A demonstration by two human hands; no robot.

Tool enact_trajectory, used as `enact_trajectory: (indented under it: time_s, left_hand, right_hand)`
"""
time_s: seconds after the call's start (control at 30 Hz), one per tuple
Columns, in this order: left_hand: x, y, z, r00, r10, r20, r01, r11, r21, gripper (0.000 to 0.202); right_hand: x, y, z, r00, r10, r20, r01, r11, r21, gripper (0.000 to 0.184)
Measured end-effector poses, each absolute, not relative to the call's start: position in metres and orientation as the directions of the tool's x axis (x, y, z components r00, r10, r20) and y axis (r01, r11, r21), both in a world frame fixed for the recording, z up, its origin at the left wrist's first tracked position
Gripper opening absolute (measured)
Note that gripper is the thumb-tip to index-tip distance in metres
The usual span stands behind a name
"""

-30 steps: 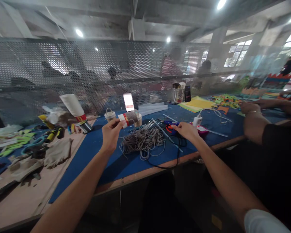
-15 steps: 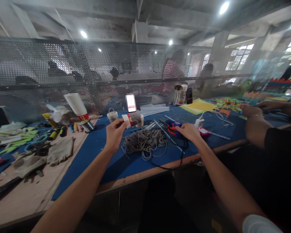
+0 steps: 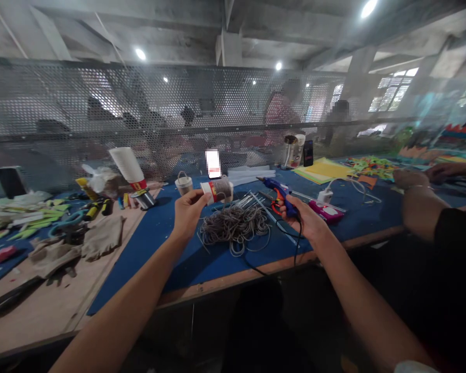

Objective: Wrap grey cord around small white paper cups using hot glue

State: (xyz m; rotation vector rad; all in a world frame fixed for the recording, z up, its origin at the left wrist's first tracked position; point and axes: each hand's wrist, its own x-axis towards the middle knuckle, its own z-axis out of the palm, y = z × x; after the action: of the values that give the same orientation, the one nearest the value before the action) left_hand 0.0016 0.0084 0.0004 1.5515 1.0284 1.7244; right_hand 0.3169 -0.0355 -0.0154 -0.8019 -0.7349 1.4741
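The fingers (image 3: 196,196) of the left hand (image 3: 187,213) were pinched on the pale end of a paper cup (image 3: 206,189), which lay on its side in the air above the blue worktop (image 3: 140,269). Grey string (image 3: 222,189) was wound around the cup's other end, past a red band. The right hand (image 3: 305,218) had its fingers wrapped around the handle of a blue glue gun (image 3: 271,183), held up with the nozzle aimed leftward, apart from the cup. A black cable (image 3: 300,230) hung below that hand.

Between the two hands, a loose heap of grey cord (image 3: 235,224) lay on the worktop, with clear sticks (image 3: 252,199) just behind it. Behind the left hand stood a white cup with a looped handle (image 3: 184,184), and near it a phone (image 3: 213,161) with a bright screen. Farther left, a stack of paper cups (image 3: 125,161) leaned above a tin (image 3: 143,199), with a glove (image 3: 103,238) lying nearer the front. To the right of the glue gun was a white plug (image 3: 325,197) beside a pink object (image 3: 329,212); beyond, yellow sheets (image 3: 326,169) lay near a co-worker's arm (image 3: 417,202).
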Motion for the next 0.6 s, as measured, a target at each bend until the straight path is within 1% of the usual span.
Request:
enact_trajectory:
  time_s: [0.07, 0.13, 0.2, 0.27, 0.37, 0.47, 0.6]
  left_hand:
    - [0.002, 0.009, 0.0, -0.133, 0.839, 0.527, 0.06, -0.524, 0.85, 0.026]
    - [0.002, 0.009, -0.001, -0.123, 0.845, 0.521, 0.054, -0.518, 0.853, 0.026]
    - [0.002, 0.009, -0.002, -0.109, 0.854, 0.509, 0.037, -0.508, 0.861, 0.025]
    - [0.003, 0.009, -0.002, -0.096, 0.864, 0.494, 0.005, -0.496, 0.868, 0.024]
    - [0.004, 0.009, -0.002, -0.078, 0.872, 0.484, -0.021, -0.486, 0.873, 0.024]
    - [0.005, 0.007, -0.001, -0.062, 0.875, 0.48, -0.025, -0.482, 0.876, 0.024]
    - [0.004, 0.007, -0.001, -0.047, 0.884, 0.466, -0.002, -0.466, 0.885, 0.027]
  right_hand:
    - [0.312, -0.035, -0.014, -0.113, 0.993, -0.045, -0.637, -0.108, -0.763, 0.023]
    - [0.305, -0.033, -0.011, -0.178, 0.983, -0.034, -0.665, -0.146, -0.733, 0.022]
    - [0.296, -0.032, -0.007, -0.217, 0.976, -0.018, -0.655, -0.159, -0.739, 0.022]
    - [0.287, -0.03, -0.002, -0.24, 0.97, 0.027, -0.619, -0.132, -0.774, 0.025]
    - [0.273, -0.028, 0.007, -0.26, 0.957, 0.129, -0.507, -0.022, -0.862, 0.023]
    - [0.26, -0.024, 0.015, -0.242, 0.943, 0.226, -0.351, 0.132, -0.927, 0.028]
    - [0.243, -0.015, 0.021, -0.196, 0.921, 0.336, -0.128, 0.316, -0.94, 0.03]
